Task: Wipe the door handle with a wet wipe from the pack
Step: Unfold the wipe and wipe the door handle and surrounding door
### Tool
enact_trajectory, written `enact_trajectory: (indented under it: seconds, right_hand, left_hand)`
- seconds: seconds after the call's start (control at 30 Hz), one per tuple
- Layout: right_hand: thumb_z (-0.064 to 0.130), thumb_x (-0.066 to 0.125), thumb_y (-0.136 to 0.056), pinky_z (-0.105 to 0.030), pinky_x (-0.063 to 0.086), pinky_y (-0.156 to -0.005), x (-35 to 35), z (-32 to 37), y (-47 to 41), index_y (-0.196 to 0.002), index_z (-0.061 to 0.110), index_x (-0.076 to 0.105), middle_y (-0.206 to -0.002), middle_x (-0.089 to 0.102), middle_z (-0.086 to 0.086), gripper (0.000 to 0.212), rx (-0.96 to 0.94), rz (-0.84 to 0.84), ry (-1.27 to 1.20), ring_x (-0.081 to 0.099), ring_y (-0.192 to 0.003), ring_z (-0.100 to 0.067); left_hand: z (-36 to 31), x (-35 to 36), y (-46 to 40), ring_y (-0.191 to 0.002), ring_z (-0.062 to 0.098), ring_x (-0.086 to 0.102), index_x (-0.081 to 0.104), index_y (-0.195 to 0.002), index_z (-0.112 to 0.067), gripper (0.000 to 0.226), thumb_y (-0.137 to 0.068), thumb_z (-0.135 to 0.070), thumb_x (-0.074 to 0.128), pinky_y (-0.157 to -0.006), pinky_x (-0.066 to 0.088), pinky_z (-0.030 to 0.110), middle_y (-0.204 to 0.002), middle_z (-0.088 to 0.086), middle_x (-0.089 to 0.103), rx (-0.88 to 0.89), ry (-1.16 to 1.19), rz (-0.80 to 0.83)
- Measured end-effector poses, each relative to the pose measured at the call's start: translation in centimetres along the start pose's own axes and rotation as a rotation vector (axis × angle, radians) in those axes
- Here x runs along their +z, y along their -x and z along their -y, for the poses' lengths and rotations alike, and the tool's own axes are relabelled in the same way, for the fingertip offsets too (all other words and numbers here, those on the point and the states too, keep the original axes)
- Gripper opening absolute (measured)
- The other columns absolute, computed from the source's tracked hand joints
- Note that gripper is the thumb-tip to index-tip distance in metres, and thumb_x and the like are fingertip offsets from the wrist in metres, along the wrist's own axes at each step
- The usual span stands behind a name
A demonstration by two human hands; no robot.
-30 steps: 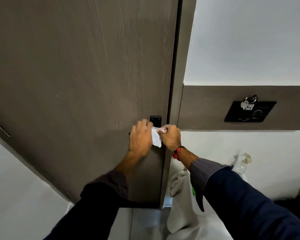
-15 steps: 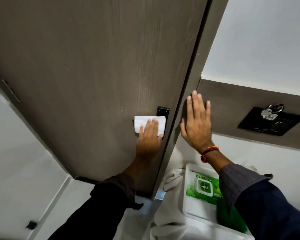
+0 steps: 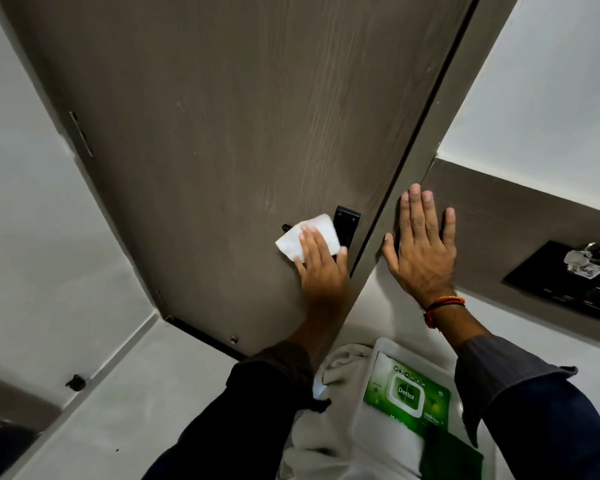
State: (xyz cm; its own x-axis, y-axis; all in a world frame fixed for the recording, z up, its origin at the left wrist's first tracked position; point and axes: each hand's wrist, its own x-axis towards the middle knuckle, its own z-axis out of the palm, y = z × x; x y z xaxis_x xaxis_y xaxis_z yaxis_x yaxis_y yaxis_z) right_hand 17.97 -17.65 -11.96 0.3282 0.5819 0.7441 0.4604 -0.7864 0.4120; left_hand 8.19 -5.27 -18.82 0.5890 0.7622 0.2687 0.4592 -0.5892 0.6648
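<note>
Left hand (image 3: 321, 265) now alone on the wet wipe (image 3: 307, 242), fingers flat and pressing it over the lever of the door handle (image 3: 346, 225), no longer sharing the job with the other hand as a second ago. Right hand (image 3: 421, 251) off the wipe, spread wide and empty, planted palm-down on the door frame (image 3: 420, 157) just to the right of the left hand (bracing, by the look of it). Only the lever's dark tip (image 3: 286, 227) peeking out beyond the wipe's far edge, with the black backplate just past the fingertips. Wipe pack (image 3: 407, 396) lying closed below the right wrist, on a pale cloth (image 3: 343, 362), well away from the handle. Means wiping proper under way, one-handed; full length of the lever probably not yet covered.
</note>
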Motion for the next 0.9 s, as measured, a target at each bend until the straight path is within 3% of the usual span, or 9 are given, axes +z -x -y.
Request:
enact_trajectory:
  seconds: [0.13,0.23,0.33,0.5,0.57,0.63,0.77,0.83,0.9]
  right_hand:
    - [0.045,0.037,-0.105,-0.045,-0.016,-0.129,0.3,-0.1,-0.5,-0.165,0.008,0.000,-0.173,-0.016,-0.007,0.080,-0.014,-0.034,0.004,-0.015,-0.160,-0.021]
    - [0.046,0.036,-0.105,-0.045,-0.018,-0.128,0.6,0.1,-0.5,-0.165,0.008,-0.002,-0.172,-0.019,-0.007,0.080,-0.008,-0.024,-0.009,-0.017,-0.160,-0.020]
    - [0.046,0.036,-0.106,-0.045,-0.016,-0.129,0.5,-0.3,0.1,-0.165,0.007,0.002,-0.173,-0.016,-0.008,0.078,-0.023,-0.053,0.013,-0.015,-0.160,-0.021]
    - [0.046,0.035,-0.107,-0.046,-0.017,-0.128,0.4,-0.1,-0.1,-0.165,0.006,0.000,-0.172,-0.019,-0.009,0.079,-0.020,-0.042,0.009,-0.019,-0.159,-0.022]
    - [0.047,0.036,-0.107,-0.047,-0.017,-0.128,0.4,0.0,0.0,-0.164,0.006,0.000,-0.171,-0.020,-0.009,0.079,-0.028,-0.044,0.014,-0.020,-0.159,-0.022]
    - [0.047,0.036,-0.107,-0.047,-0.017,-0.128,0.4,-0.1,0.0,-0.165,0.005,0.002,-0.171,-0.020,-0.009,0.079,-0.032,-0.046,0.015,-0.019,-0.159,-0.022]
    - [0.047,0.036,-0.107,-0.047,-0.015,-0.128,0.4,-0.2,0.0,-0.165,0.005,0.003,-0.172,-0.017,-0.010,0.079,-0.040,-0.058,0.014,-0.017,-0.160,-0.023]
    - [0.046,0.037,-0.107,-0.048,-0.015,-0.128,0.4,-0.1,0.1,-0.165,0.004,0.003,-0.172,-0.017,-0.010,0.079,-0.049,-0.065,0.017,-0.016,-0.160,-0.023]
    - [0.046,0.037,-0.107,-0.048,-0.015,-0.128,0.4,-0.1,0.0,-0.165,0.004,0.003,-0.172,-0.017,-0.011,0.079,-0.047,-0.067,0.027,-0.017,-0.160,-0.024]
  left_hand:
    - [-2.5,-0.5,-1.7,-0.155,0.027,0.003,0.006,-0.156,0.000,0.068,-0.108,-0.037,0.036,-0.122,0.025,0.046,-0.167,0.016,0.002,-0.184,0.344,-0.030]
    - [-2.9,0.7,0.0,-0.153,0.037,-0.006,0.008,-0.154,0.005,0.057,-0.112,-0.031,0.017,-0.126,0.008,0.036,-0.163,0.027,-0.004,-0.188,0.439,-0.023]
    - [-2.9,0.0,-1.1,-0.154,0.036,0.007,0.013,-0.152,0.011,0.064,-0.108,-0.024,0.044,-0.124,0.018,0.041,-0.164,0.026,0.006,-0.178,0.503,-0.099]
    - [-2.1,-1.2,-3.9,-0.153,0.036,0.013,0.018,-0.153,0.007,0.061,-0.108,-0.027,0.041,-0.119,0.033,0.050,-0.165,0.025,0.006,-0.362,0.660,-0.187]
    - [-2.9,0.6,-1.7,-0.141,0.054,0.032,0.044,-0.139,0.006,0.039,-0.105,-0.011,0.048,-0.110,0.042,0.061,-0.149,0.042,0.032,-0.169,0.587,-0.221]
    - [-2.8,2.4,-0.6,-0.135,0.061,0.035,0.058,-0.129,0.004,0.029,-0.103,-0.007,0.050,-0.109,0.039,0.066,-0.140,0.047,0.041,-0.043,0.489,-0.228]
    - [-1.2,0.5,-4.1,-0.154,0.034,0.005,0.025,-0.152,0.005,0.063,-0.108,-0.040,0.020,-0.126,0.002,0.037,-0.164,0.026,0.010,-0.215,0.382,-0.185]
    - [-0.6,0.4,-5.1,-0.153,0.030,0.015,0.036,-0.149,-0.001,0.060,-0.108,-0.041,0.020,-0.126,0.009,0.031,-0.162,0.023,0.022,-0.262,0.325,-0.249]
    - [-1.9,0.0,-3.6,-0.143,0.030,0.041,0.057,-0.137,-0.012,0.048,-0.108,-0.038,0.029,-0.118,0.033,0.028,-0.150,0.020,0.047,-0.189,0.212,-0.334]
